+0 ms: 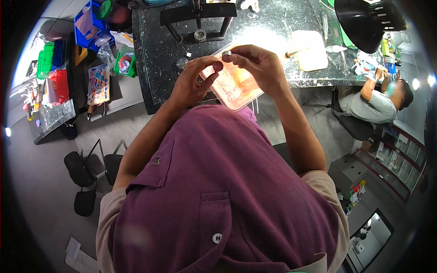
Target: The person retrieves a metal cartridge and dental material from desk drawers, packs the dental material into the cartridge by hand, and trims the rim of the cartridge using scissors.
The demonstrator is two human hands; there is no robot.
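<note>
My left hand (190, 86) pinches a small, dark red, round piece (218, 66) between thumb and fingertips. Close by on its right, my right hand (264, 70) grips a short silver metal cylinder (226, 55), perhaps a ring or cap. The two pieces are held near each other, seemingly apart. Beneath both hands lies a shallow translucent tray (236, 105) at the front edge of the black workbench (157, 68). Pinkish-white crumbs (231, 88) are scattered in it. What the pieces are in detail is too small to tell.
A black metal stand (198, 20) rises behind the tray. Right of it lies a bright cream board (312, 50) under a black lamp (371, 22). A small glass disc (181, 63) sits by my left hand. Another person (373, 102) sits at the far right; blue bins (91, 27) stand left.
</note>
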